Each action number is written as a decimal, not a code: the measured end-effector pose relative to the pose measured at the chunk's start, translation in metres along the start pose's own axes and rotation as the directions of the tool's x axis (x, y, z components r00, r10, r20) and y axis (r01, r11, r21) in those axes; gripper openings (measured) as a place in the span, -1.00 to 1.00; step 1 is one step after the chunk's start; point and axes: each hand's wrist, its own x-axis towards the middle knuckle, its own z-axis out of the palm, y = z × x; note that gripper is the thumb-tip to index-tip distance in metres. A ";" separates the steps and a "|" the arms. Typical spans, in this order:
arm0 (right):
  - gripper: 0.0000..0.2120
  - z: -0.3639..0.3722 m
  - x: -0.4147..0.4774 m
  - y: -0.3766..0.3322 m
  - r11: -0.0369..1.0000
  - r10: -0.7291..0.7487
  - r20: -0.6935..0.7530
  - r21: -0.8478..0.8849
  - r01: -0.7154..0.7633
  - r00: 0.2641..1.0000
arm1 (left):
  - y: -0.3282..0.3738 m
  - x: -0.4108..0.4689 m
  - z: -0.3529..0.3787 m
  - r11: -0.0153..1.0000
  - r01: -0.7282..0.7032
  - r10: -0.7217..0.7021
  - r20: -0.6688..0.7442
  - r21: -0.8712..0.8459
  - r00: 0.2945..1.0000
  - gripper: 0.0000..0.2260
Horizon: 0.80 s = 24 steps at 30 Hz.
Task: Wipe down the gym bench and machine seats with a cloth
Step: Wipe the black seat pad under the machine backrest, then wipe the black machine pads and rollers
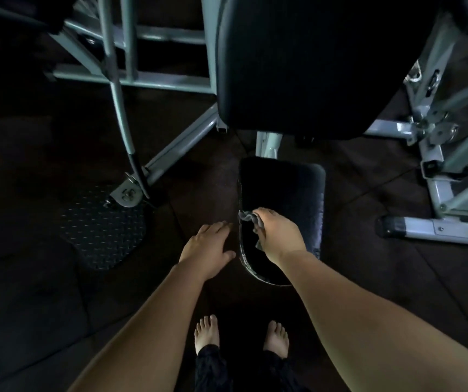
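Cloth: one, grey, crumpled; it lies on the left edge of the seat, bunched under the right hand.
Right hand: one; fingers curled down and clamped on the cloth, pressing it onto the seat.
Seat: one small black pad, taken as the landmark.
Left hand: one; fingers straight and slightly apart, holding nothing, just left of the seat above the floor. Contact with the seat's side cannot be told.
Back pad: one, large, black, beyond the seat.
Frame: pale steel tubes to the left, right and far side of the seat; not countable.
Foot plate: one, tread-patterned, well left of the seat.
Feet: two, bare, on the seat's near side.
Progress: wiping of this seat appears under way at its left edge. The dim light shows no wiped trace, so the share done is unclear. The back pad, bench and other seats are probably still to do.
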 end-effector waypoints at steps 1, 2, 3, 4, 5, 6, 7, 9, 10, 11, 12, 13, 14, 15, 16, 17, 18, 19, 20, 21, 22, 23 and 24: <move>-0.66 -0.012 -0.005 -0.008 1.000 -0.020 -0.003 0.023 0.020 1.000 | 0.002 -0.008 -0.013 1.000 0.017 -0.016 -0.016 0.011 1.000 -0.35; -0.69 -0.025 -0.010 -0.018 0.998 -0.038 -0.006 0.046 0.039 0.999 | 0.003 -0.017 -0.026 0.999 0.034 -0.034 -0.033 0.019 0.999 -0.37; -0.73 -0.038 -0.016 -0.029 0.996 -0.057 -0.011 0.067 0.058 0.998 | 0.004 -0.027 -0.039 0.998 0.053 -0.052 -0.049 0.023 0.997 -0.39; -0.77 -0.050 -0.021 -0.040 0.994 -0.073 -0.023 0.079 0.074 0.997 | 0.006 -0.037 -0.051 0.997 0.070 -0.068 -0.066 0.025 0.995 -0.40; -0.80 -0.062 -0.026 -0.052 0.992 -0.093 -0.041 0.077 0.096 0.995 | 0.007 -0.047 -0.063 0.996 0.086 -0.084 -0.083 0.025 0.993 -0.40; -0.80 -0.074 -0.032 -0.064 0.991 -0.119 -0.056 0.062 0.122 0.991 | 0.008 -0.058 -0.075 0.994 0.104 -0.101 -0.099 0.025 0.990 -0.41; -0.79 -0.085 -0.037 -0.077 0.987 -0.154 -0.068 0.045 0.157 0.986 | 0.008 -0.070 -0.087 0.992 0.125 -0.122 -0.116 0.022 0.986 -0.41; -0.80 -0.105 -0.047 -0.102 0.974 -0.224 -0.070 0.025 0.227 0.972 | 0.008 -0.094 -0.108 0.985 0.170 -0.168 -0.153 0.001 0.974 -0.42; -0.80 -0.114 -0.051 -0.115 0.966 -0.255 -0.069 0.019 0.257 0.964 | 0.007 -0.106 -0.117 0.983 0.186 -0.184 -0.173 -0.006 0.967 -0.42; -0.78 -0.121 -0.054 -0.128 0.959 -0.283 -0.057 0.008 0.284 0.957 | 0.005 -0.119 -0.126 0.979 0.201 -0.200 -0.193 -0.012 0.961 -0.42; -0.77 -0.127 -0.057 -0.140 0.950 -0.312 -0.035 -0.004 0.312 0.950 | 0.002 -0.132 -0.133 0.976 0.218 -0.217 -0.212 -0.017 0.953 -0.43; -0.76 -0.133 -0.059 -0.153 0.942 -0.334 -0.007 -0.026 0.334 0.943 | -0.002 -0.146 -0.141 0.972 0.235 -0.234 -0.229 -0.023 0.945 -0.45; -0.75 -0.136 -0.060 -0.166 0.934 -0.354 0.015 -0.046 0.354 0.935 | -0.008 -0.159 -0.148 0.967 0.254 -0.254 -0.241 -0.034 0.937 -0.47; -0.73 -0.139 -0.062 -0.181 0.927 -0.369 0.033 -0.065 0.371 0.929 | -0.015 -0.173 -0.155 0.961 0.273 -0.276 -0.251 -0.049 0.928 -0.49; -0.73 -0.140 -0.061 -0.195 0.917 -0.390 0.041 -0.072 0.392 0.920 | -0.024 -0.186 -0.161 0.954 0.292 -0.299 -0.259 -0.068 0.918 -0.49; -0.73 -0.140 -0.061 -0.211 0.908 -0.409 0.046 -0.076 0.412 0.911 | -0.034 -0.198 -0.168 0.947 0.309 -0.321 -0.267 -0.087 0.909 -0.49; -0.74 -0.138 -0.060 -0.229 0.898 -0.431 0.048 -0.074 0.434 0.901 | -0.045 -0.210 -0.174 0.940 0.325 -0.342 -0.277 -0.104 0.898 -0.48; -0.75 -0.136 -0.059 -0.247 0.889 -0.449 0.054 -0.075 0.452 0.892 | -0.058 -0.221 -0.180 0.933 0.340 -0.360 -0.291 -0.118 0.886 -0.49; -0.77 -0.133 -0.057 -0.266 0.877 -0.471 0.057 -0.071 0.475 0.880 | -0.073 -0.232 -0.186 0.925 0.356 -0.380 -0.304 -0.131 0.874 -0.50; -0.78 -0.128 -0.055 -0.286 0.865 -0.493 0.061 -0.071 0.496 0.868 | -0.088 -0.242 -0.192 0.919 0.367 -0.394 -0.316 -0.144 0.863 -0.51; -0.80 -0.122 -0.052 -0.306 0.850 -0.517 0.064 -0.074 0.521 0.853 | -0.104 -0.250 -0.199 0.912 0.380 -0.411 -0.321 -0.155 0.853 -0.51; -0.82 -0.115 -0.049 -0.328 0.834 -0.540 0.069 -0.086 0.545 0.839 | -0.122 -0.259 -0.207 0.906 0.391 -0.422 -0.330 -0.160 0.844 -0.51; -0.83 -0.108 -0.046 -0.350 0.815 -0.565 0.074 -0.102 0.570 0.821 | -0.141 -0.267 -0.216 0.898 0.409 -0.439 -0.333 -0.161 0.835 -0.52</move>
